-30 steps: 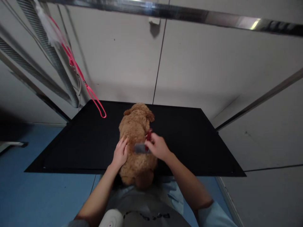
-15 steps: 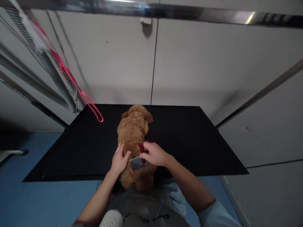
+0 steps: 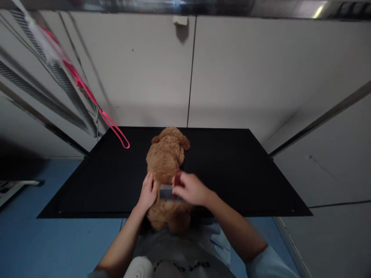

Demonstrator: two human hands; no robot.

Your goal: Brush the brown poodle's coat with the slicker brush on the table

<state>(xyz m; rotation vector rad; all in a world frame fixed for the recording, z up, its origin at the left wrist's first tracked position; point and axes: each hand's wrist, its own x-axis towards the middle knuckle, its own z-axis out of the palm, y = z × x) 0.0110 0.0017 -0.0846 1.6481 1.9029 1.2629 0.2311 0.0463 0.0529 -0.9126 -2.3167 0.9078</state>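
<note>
A brown curly-haired dog (image 3: pixel 164 158), which looks like a plush one, lies lengthwise on the black table (image 3: pixel 226 170), its head at the far end. My left hand (image 3: pixel 148 193) rests against its left side, fingers stretched out along the fur. My right hand (image 3: pixel 191 189) is closed around the dark red handle of a slicker brush (image 3: pixel 166 192). The brush's grey rectangular head lies across the dog's lower back, and its face against the fur is hidden. Motion slightly blurs the right fingers and handle.
A pink loop leash (image 3: pixel 116 129) hangs over the table's far left corner. Grey ribbed hoses (image 3: pixel 68 88) run along the left. A metal bar (image 3: pixel 145 7) crosses the top, before white wall panels (image 3: pixel 246 73). A white rounded object (image 3: pixel 139 267) is near my body.
The brush head has turned from tilted to nearly level and shifted slightly up the back. My left thumb has drawn closer to its fingers. The whole view has shifted slightly.
</note>
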